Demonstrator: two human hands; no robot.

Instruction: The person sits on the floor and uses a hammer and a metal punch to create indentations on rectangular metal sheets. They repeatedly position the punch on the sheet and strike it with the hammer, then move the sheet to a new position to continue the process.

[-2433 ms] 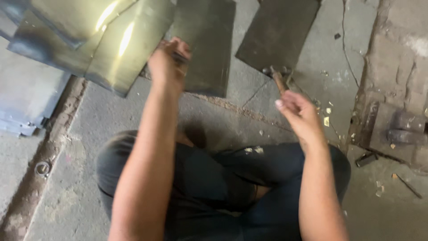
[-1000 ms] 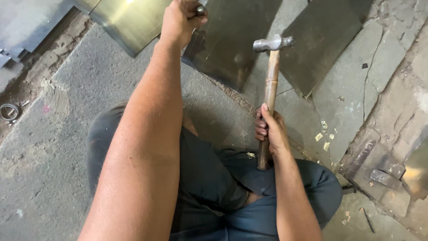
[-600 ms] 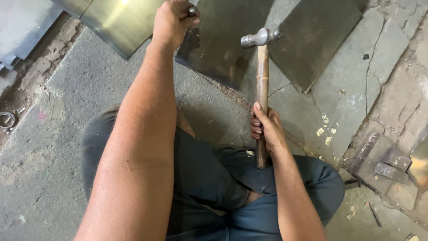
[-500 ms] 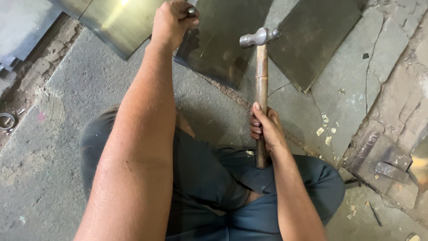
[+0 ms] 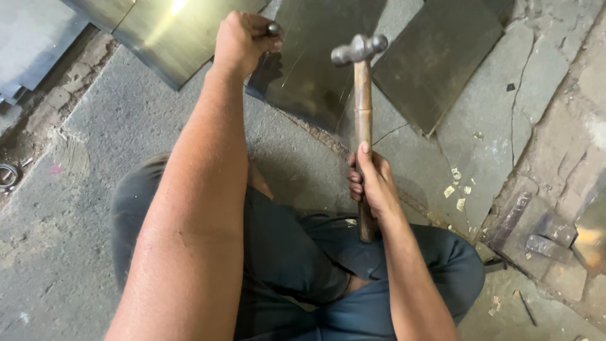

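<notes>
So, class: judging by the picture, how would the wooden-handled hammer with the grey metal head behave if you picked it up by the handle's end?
The wooden-handled hammer probably feels top-heavy: its solid metal head sits far above the right hand. The straight handle looks stiff. Laid down, the rounded head might let it rock slightly.

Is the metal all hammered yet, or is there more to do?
Nothing looks finished: the dark metal sheet lies flat, with only scratches showing. In hand: the right hand holds the hammer raised; the left hand presses a small punch on it. The blow remains.
</notes>
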